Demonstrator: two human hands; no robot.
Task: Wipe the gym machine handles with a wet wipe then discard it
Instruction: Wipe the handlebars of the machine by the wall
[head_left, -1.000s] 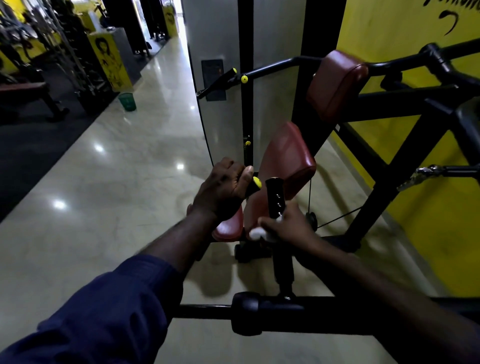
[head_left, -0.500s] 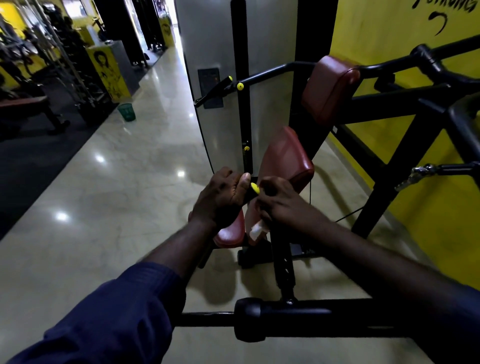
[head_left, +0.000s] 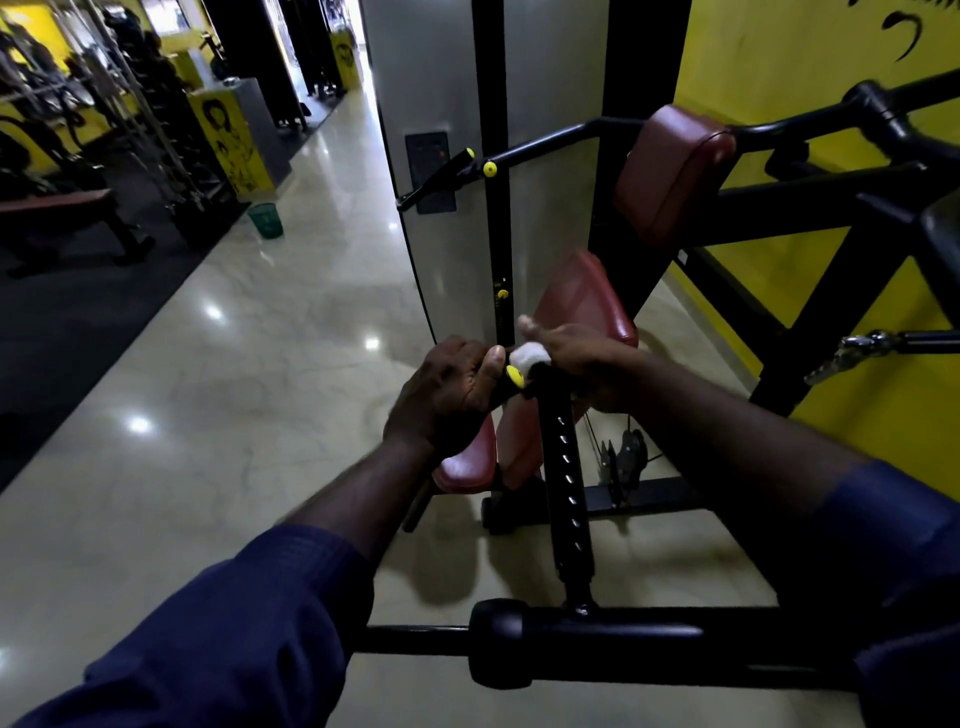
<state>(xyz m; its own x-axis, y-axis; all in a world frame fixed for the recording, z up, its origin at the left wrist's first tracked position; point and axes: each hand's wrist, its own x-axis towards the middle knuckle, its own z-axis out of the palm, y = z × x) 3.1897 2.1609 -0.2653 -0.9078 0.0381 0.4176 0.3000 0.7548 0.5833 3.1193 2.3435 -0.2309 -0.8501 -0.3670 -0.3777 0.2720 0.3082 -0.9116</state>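
One small green bin (head_left: 266, 221) stands on the polished floor (head_left: 208, 415) far to the left, beside dark matting (head_left: 78, 322). Nearer the middle, the left hand (head_left: 447, 397) has its fingers curled tight round a yellow-capped handle (head_left: 514, 378). Just right of that cap, the white wet wipe (head_left: 530, 358) sits bunched on top of the upright black handle (head_left: 563, 457), held there by the right hand (head_left: 587, 358), whose fingers fold over it. Red pads (head_left: 670, 171) and a yellow wall (head_left: 779, 62) lie further right.
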